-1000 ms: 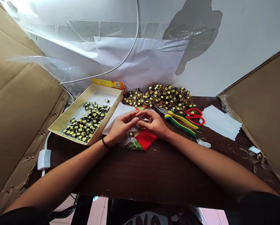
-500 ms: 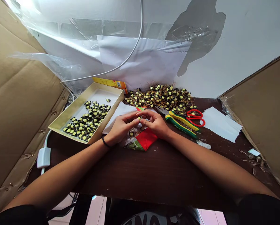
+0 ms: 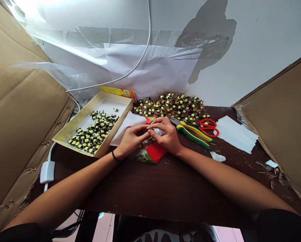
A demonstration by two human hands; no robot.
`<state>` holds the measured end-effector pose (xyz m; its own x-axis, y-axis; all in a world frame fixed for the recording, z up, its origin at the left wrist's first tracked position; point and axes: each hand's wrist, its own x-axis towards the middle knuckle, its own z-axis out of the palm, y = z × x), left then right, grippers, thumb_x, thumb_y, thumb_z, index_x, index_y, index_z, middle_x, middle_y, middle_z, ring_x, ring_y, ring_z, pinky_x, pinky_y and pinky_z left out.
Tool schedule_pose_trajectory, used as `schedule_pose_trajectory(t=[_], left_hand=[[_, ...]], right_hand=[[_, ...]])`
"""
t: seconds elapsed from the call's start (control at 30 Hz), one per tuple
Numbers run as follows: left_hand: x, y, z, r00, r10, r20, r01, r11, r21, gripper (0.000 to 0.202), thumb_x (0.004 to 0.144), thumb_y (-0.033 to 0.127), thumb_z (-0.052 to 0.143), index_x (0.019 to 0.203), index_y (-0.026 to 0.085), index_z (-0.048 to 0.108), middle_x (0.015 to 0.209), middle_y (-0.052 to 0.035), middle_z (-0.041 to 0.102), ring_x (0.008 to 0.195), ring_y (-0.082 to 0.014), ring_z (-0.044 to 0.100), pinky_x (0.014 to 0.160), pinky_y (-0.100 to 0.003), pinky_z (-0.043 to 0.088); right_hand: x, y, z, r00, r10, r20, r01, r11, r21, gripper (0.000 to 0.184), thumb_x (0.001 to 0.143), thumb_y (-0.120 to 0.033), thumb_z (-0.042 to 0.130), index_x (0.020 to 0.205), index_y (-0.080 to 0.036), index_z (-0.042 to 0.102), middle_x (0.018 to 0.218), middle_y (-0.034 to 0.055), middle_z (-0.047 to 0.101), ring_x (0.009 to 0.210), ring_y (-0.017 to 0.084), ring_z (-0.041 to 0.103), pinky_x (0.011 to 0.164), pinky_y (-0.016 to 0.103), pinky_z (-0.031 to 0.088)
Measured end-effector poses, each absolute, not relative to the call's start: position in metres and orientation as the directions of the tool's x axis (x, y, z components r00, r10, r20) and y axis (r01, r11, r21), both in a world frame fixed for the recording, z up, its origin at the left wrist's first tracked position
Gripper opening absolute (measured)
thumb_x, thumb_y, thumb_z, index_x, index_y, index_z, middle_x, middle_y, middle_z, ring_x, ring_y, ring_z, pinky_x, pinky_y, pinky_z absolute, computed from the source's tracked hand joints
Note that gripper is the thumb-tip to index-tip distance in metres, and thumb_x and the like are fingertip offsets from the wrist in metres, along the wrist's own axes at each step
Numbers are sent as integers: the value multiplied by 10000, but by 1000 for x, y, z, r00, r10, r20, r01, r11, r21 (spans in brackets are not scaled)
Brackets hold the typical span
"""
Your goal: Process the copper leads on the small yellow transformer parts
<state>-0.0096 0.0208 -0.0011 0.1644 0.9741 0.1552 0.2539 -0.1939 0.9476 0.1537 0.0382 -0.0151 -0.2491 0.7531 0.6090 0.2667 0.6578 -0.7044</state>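
Note:
My left hand (image 3: 132,140) and my right hand (image 3: 165,134) meet fingertip to fingertip over a red and green wrapper (image 3: 152,154) on the dark table (image 3: 165,188). Both hands are closed in a pinch on a small part that their fingers hide. A black band circles my left wrist. A pile of small yellow and black wound components (image 3: 171,104) with copper leads lies just beyond my hands. A cream cardboard tray (image 3: 72,129) to the left holds several more of these components (image 3: 92,131).
Green and yellow pliers (image 3: 194,133) and red scissors (image 3: 208,126) lie right of my right hand. White paper sheets (image 3: 234,133) lie further right. Cardboard walls (image 3: 19,111) stand on both sides. A white cable with a switch (image 3: 47,171) hangs at left. Clear plastic covers the back wall.
My hands have drawn closer together and shifted slightly toward me, fingers tightening around the small part. Nothing else on the table has moved.

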Motion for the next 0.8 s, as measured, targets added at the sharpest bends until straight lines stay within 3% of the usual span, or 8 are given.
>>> schedule_pose_trajectory(t=[0.27, 0.53, 0.8], left_hand=[[-9, 20, -2, 128, 980, 151, 215, -176, 961, 321, 727, 385, 746, 959, 164, 743, 989, -85, 741, 910, -224, 664, 842, -322, 514], [-6, 18, -3, 87, 990, 107, 200, -122, 972, 374, 724, 414, 742, 985, 145, 737, 906, -85, 748, 757, -197, 667, 666, -284, 527], [-6, 16, 0, 57, 993, 107, 230, -117, 966, 360, 691, 441, 763, 894, 144, 773, 923, -92, 764, 848, -237, 688, 816, -342, 535]], right_hand=[[154, 37, -17, -115, 741, 662, 352, 653, -670, 102, 855, -222, 617, 789, -239, 692, 841, 39, 673, 839, 199, 587, 823, 382, 453], [151, 37, -20, -155, 770, 619, 356, 628, -692, 129, 878, -236, 567, 787, -219, 656, 838, 51, 627, 833, 201, 569, 821, 371, 459], [152, 38, -19, -240, 713, 659, 330, 698, -636, 159, 899, -193, 520, 794, -216, 637, 849, 59, 613, 843, 196, 571, 785, 344, 481]])
